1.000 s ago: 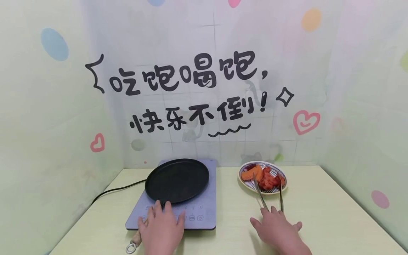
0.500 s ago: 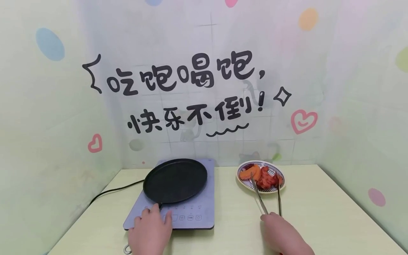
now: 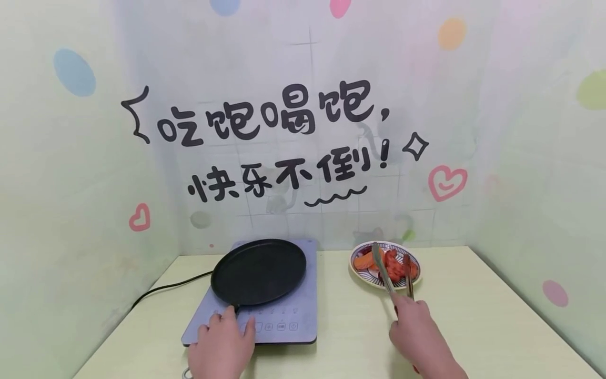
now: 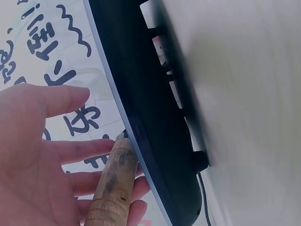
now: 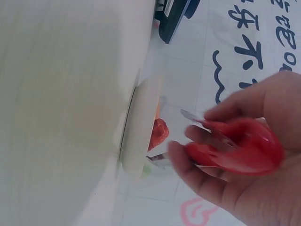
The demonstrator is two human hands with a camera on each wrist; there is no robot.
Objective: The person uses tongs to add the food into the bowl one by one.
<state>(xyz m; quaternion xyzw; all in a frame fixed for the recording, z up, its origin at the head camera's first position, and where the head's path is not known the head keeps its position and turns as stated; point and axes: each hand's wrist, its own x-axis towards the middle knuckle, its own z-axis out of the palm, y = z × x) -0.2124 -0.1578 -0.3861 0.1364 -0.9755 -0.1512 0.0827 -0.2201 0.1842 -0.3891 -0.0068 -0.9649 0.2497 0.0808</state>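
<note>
A black flat pan [image 3: 259,271] sits on a grey-blue induction cooktop [image 3: 305,295] at left. My left hand [image 3: 222,345] lies over the pan's wooden handle [image 4: 115,183]; its fingers stretch across behind the wood and the thumb stands apart in the left wrist view. My right hand [image 3: 418,331] grips metal tongs [image 3: 382,266] by their red handle [image 5: 244,146], with fingers and thumb around it. The two tong arms are spread, their ends over a patterned oval plate [image 3: 358,278]. Orange slices [image 3: 363,261] and red pieces of food [image 3: 392,266] lie on that plate.
A black power cord [image 3: 170,286] runs from the cooktop to the left table edge. The pale table [image 3: 350,331] is enclosed by printed wall sheets [image 3: 521,184] at the back and both sides.
My right hand has gone from open fingers over the tongs to gripping them, and the tong ends have risen. My left hand has shifted left onto the pan handle.
</note>
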